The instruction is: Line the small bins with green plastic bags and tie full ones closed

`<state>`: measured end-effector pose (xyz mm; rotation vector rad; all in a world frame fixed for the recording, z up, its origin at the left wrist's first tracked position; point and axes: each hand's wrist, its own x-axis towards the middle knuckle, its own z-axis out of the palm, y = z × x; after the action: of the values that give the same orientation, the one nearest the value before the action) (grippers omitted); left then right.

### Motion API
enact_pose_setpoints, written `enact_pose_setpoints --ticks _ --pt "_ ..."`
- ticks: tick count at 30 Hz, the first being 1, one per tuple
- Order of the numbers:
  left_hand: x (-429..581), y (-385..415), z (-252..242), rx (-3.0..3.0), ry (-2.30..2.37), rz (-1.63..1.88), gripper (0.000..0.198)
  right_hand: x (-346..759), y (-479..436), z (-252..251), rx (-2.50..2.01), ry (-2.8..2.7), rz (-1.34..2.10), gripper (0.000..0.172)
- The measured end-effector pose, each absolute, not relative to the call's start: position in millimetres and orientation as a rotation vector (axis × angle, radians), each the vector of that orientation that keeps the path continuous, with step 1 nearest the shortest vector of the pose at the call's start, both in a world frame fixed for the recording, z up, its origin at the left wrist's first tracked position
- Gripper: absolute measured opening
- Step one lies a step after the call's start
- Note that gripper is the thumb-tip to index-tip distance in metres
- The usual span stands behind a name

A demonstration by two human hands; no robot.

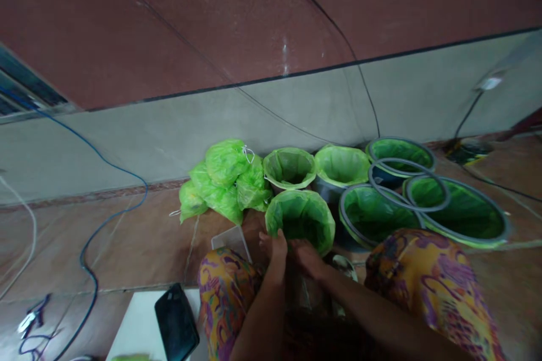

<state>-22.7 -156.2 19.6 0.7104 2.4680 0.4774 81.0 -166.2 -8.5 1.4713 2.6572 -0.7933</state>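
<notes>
A bin lined with a thin green bag (298,198) stands between my knees, the bag folded over its rim. My left hand (274,245) is at the near left side of this bin, thumb raised apart from the fingers. Against the near rim is my right hand (304,254), its fingers blurred and partly hidden, so a grip on the bag cannot be made out. Two similar lined bins, a left one (290,169) and a right one (342,164), stand just behind.
Several knotted green bags (224,180) are piled by the wall. To the right are larger lined bins (375,214) with loose grey rings (409,185). A clear plastic tray (232,240), a phone (176,321) on a white surface (138,321) and a blue cable (91,242) lie left.
</notes>
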Motion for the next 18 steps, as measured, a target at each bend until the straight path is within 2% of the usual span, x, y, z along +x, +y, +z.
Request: enact_pose_setpoints --ticks 7,12,18 --pt "-22.0 -164.6 61.8 1.363 2.166 0.43 0.026 141.6 -128.1 41.6 1.334 2.713 -0.714 0.031" --pt "-5.5 -186.9 51.3 1.721 1.856 0.144 0.032 195.8 -107.0 45.6 1.289 2.712 -0.721 0.027" --pt "11.7 -200.3 22.0 1.84 1.766 -0.013 0.038 201.5 -110.7 15.3 1.07 2.778 -0.803 0.033"
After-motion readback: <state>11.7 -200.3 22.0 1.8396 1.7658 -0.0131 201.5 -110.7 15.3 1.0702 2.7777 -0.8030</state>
